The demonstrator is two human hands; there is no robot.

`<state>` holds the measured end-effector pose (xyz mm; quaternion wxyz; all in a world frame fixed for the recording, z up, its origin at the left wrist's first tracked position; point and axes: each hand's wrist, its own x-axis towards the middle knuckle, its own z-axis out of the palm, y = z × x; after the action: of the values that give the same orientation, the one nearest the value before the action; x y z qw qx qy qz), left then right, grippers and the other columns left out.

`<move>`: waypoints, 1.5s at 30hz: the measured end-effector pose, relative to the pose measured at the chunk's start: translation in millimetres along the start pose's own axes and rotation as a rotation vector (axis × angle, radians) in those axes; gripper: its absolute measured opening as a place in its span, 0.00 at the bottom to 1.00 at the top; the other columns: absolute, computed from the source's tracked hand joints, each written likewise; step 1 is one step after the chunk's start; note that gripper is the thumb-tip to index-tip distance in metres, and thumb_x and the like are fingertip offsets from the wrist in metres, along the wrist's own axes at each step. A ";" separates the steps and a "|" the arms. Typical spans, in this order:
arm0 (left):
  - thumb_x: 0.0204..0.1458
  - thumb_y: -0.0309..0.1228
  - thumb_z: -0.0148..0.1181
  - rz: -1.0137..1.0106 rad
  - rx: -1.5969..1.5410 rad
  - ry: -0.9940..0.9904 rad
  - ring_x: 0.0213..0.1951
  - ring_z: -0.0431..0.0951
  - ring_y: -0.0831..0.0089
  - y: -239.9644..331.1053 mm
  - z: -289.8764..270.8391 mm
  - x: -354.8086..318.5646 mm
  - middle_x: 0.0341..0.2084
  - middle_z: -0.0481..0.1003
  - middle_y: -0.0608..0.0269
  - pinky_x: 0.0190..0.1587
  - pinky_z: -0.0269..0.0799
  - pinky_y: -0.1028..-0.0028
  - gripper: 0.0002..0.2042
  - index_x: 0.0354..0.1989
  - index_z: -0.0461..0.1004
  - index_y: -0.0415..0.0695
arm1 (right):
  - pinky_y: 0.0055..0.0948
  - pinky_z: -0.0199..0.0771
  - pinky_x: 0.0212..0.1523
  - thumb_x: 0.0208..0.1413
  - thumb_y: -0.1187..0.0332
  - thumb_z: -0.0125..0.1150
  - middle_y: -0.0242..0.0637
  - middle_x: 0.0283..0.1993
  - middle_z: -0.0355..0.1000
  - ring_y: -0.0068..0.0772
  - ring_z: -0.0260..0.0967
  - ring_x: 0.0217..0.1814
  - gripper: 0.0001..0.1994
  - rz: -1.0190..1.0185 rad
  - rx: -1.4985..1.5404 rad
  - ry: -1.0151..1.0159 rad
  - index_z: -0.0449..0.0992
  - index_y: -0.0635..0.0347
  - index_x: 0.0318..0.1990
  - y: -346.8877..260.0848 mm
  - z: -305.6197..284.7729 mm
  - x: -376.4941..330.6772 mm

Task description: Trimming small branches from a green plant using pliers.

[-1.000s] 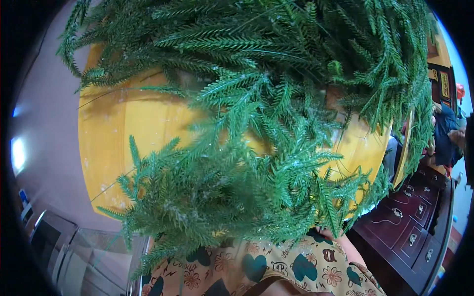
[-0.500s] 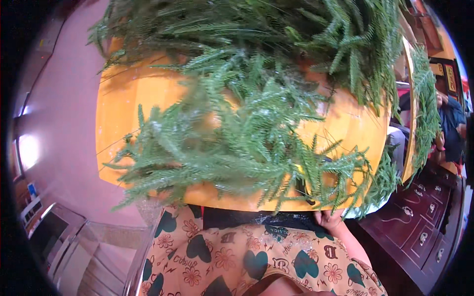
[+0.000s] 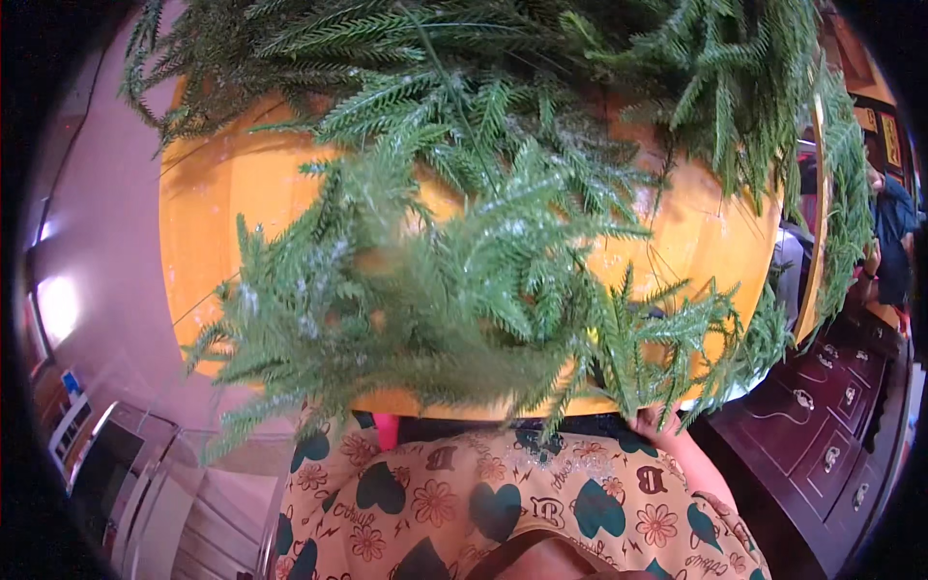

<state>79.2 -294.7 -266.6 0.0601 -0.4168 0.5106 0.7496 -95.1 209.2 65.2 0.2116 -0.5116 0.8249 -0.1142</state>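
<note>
A loose bunch of green artificial pine sprigs (image 3: 464, 280), dusted with white flecks, spreads over the yellow-orange tabletop (image 3: 198, 242) in front of me. Its left and middle parts are smeared by motion. My right hand (image 3: 657, 421) is at the near table edge, right of centre, with its fingers curled in. Sprig tips cover part of it, so what it grips is hidden. My left hand does not show; the foliage covers the place in front of my body on that side. A small dark thing (image 3: 597, 373) is mostly buried among the sprigs near the front edge.
A thick heap of longer pine branches (image 3: 483, 39) covers the far side of the table. More greenery (image 3: 843, 193) hangs at the right by a dark red drawer cabinet (image 3: 802, 435). Another person (image 3: 889, 227) is at the far right. A clear-sided bin (image 3: 208, 493) stands lower left.
The near bunch of sprigs has shifted left and down, its left end now hanging further over the front edge. My right hand stays at the table edge. The view has moved slightly.
</note>
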 end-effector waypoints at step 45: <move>0.60 0.51 0.42 0.649 -0.169 0.435 0.53 0.69 0.61 281.8 -43.7 -248.7 0.50 0.70 0.55 0.54 0.67 0.61 0.26 0.54 0.65 0.39 | 0.29 0.68 0.50 0.56 0.62 0.59 0.41 0.50 0.69 0.34 0.70 0.49 0.22 0.253 0.513 0.878 0.66 0.62 0.56 102.0 -30.5 40.6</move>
<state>119.0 -379.7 99.9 -0.3238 -0.3862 0.5533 0.6632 -206.2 218.1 41.4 -0.0234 -0.2436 0.8366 -0.4900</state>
